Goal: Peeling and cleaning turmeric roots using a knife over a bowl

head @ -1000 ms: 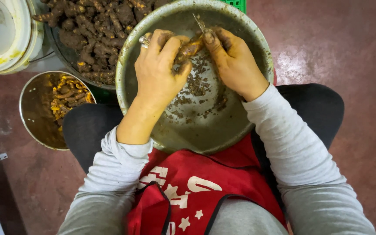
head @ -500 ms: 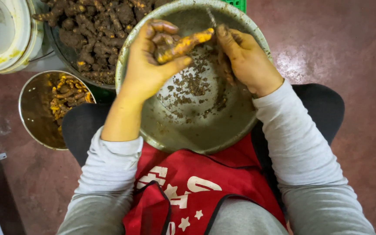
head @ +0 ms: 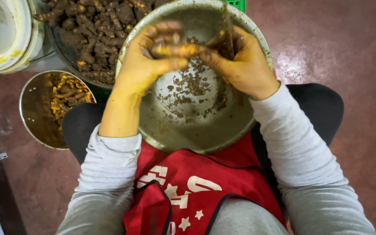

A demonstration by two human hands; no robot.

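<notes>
reddish floor (head: 336, 52) below, big dented metal bowl (head: 196, 126) on the lap; left hand (head: 146, 61) curls closed around a yellow-orange peeled root (head: 177, 50) above it, right hand (head: 240, 61) grips a thin blade (head: 228, 30) against that root, brown peelings (head: 192, 85) in the bowl.

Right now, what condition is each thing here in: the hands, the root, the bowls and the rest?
Left hand: stained yellow, closed around the root.
Right hand: stained yellow, gripping a thin blade against the root.
Root: partly peeled, orange showing, blurred.
Lap bowl: holds scattered brown peelings.
Small bowl: partly filled with peeled orange pieces.
Dark tub: heaped with unpeeled brown roots.
White bucket: rim smeared yellow; contents unclear.
Apron: red, on the lap.
</notes>
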